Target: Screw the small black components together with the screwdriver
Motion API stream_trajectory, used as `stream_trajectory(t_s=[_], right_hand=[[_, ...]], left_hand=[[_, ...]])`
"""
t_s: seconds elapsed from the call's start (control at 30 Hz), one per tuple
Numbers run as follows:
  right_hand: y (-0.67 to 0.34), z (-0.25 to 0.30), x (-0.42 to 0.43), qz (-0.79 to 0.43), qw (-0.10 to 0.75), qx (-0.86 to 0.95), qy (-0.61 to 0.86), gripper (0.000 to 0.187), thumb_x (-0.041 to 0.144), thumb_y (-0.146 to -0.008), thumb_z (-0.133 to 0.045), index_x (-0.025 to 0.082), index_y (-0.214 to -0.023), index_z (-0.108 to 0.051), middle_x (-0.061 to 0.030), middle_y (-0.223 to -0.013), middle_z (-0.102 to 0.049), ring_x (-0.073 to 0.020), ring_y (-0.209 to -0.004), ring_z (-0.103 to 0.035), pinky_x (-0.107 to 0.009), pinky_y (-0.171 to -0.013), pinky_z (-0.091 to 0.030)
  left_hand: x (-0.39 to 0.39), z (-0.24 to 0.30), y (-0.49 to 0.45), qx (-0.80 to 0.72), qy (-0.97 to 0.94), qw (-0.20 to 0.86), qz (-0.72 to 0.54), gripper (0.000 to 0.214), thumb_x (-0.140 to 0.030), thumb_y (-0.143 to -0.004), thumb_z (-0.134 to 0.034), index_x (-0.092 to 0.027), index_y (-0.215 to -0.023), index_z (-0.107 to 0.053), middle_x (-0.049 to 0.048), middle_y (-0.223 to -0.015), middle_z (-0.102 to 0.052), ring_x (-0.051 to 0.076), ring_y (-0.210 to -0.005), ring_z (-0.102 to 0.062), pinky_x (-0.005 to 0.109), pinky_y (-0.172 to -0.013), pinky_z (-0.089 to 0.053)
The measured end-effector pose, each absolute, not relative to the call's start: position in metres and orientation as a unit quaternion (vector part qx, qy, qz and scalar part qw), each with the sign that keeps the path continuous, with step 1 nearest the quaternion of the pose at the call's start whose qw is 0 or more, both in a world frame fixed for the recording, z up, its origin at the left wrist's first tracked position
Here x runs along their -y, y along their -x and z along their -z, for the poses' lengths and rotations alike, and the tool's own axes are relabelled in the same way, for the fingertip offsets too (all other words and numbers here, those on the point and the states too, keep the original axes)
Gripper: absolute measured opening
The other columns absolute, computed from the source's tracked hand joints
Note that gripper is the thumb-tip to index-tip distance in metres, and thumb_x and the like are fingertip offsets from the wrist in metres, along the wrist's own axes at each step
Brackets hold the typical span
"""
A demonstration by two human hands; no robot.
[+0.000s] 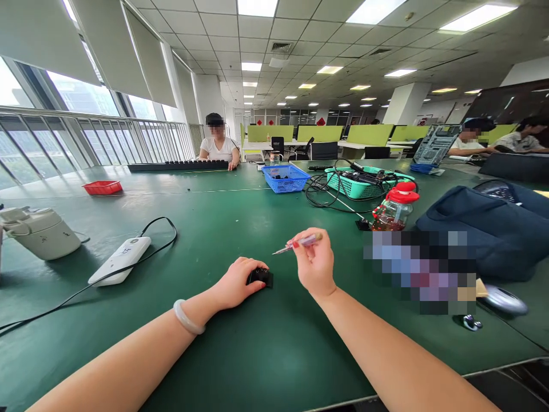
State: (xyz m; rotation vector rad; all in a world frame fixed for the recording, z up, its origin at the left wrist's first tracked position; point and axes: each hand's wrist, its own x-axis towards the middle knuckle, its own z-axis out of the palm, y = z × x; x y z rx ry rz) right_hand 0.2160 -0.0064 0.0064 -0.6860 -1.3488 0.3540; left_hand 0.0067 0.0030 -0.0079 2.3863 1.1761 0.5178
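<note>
My left hand (235, 281) rests on the green tabletop (274, 349), its fingers and thumb closed around a small black block-like part (262, 277). What this part is, I cannot make out; the fingers cover much of it. To the right and slightly higher, my right hand (316, 266) grips a slim screwdriver (309, 240) with a pale purplish handle. Its thin tip points left and stays apart from the black part, above the table. A pale bangle (189, 318) circles my left wrist.
Leftward lie a white power bank (122, 260) with a black cable and a red tray (102, 187). Farther back are a blue basket (286, 184) and a green basket (358, 189) of cables. A red-lidded jar (394, 212) and dark bag (484, 229) stand right. A person (218, 150) sits opposite.
</note>
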Motion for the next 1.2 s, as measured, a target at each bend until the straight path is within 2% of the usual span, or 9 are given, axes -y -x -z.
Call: stream_trajectory(t_s=[0.13, 0.27, 0.57, 0.83, 1.2], right_hand=[[-0.225, -0.004, -0.010, -0.351, 0.720, 0.476, 0.364, 0.031, 0.036, -0.078, -0.074, 0.024, -0.088, -0.047, 0.0042, -0.079, -0.057, -0.0148, -0.072, -0.066, -0.033, -0.069, -0.060], [-0.224, 0.000, -0.016, -0.442, 0.697, 0.419, 0.380, 0.040, 0.041, -0.069, -0.079, 0.024, -0.086, -0.047, 0.0062, -0.076, -0.059, -0.0138, -0.069, -0.067, -0.033, -0.068, -0.061], [-0.217, 0.005, -0.014, -0.475, 0.662, 0.437, 0.381, 0.039, 0.039, -0.068, -0.079, 0.023, -0.085, -0.048, 0.0070, -0.076, -0.058, -0.0129, -0.071, -0.067, -0.031, -0.066, -0.061], [-0.219, 0.011, -0.021, -0.507, 0.655, 0.399, 0.393, 0.041, 0.036, -0.065, -0.081, 0.023, -0.083, -0.046, 0.0082, -0.071, -0.059, -0.0125, -0.063, -0.066, -0.030, -0.062, -0.059], [-0.222, 0.017, -0.025, -0.557, 0.638, 0.353, 0.399, 0.042, 0.034, -0.065, -0.085, 0.022, -0.080, -0.047, 0.0056, -0.070, -0.060, -0.0139, -0.063, -0.066, -0.032, -0.063, -0.060]], left_hand=[[-0.002, 0.007, -0.010, -0.459, -0.839, 0.220, -0.192, 0.040, -0.033, -0.083, -0.064, -0.022, -0.121, -0.062, 0.0088, -0.121, -0.068, 0.030, -0.117, -0.056, 0.047, -0.105, -0.047], [-0.002, 0.005, -0.012, -0.468, -0.834, 0.220, -0.195, 0.037, -0.034, -0.081, -0.066, -0.021, -0.115, -0.064, 0.0082, -0.115, -0.069, 0.029, -0.113, -0.059, 0.046, -0.101, -0.050], [-0.004, 0.009, -0.011, -0.461, -0.837, 0.217, -0.199, 0.033, -0.037, -0.081, -0.065, -0.024, -0.111, -0.065, 0.0064, -0.110, -0.069, 0.029, -0.110, -0.059, 0.045, -0.099, -0.051], [-0.005, 0.012, -0.011, -0.456, -0.841, 0.218, -0.194, 0.033, -0.039, -0.081, -0.064, -0.023, -0.110, -0.065, 0.0064, -0.109, -0.069, 0.029, -0.111, -0.058, 0.044, -0.098, -0.050], [-0.005, 0.010, -0.011, -0.453, -0.841, 0.224, -0.192, 0.033, -0.040, -0.082, -0.062, -0.023, -0.110, -0.065, 0.0062, -0.108, -0.070, 0.029, -0.110, -0.057, 0.045, -0.097, -0.051]])
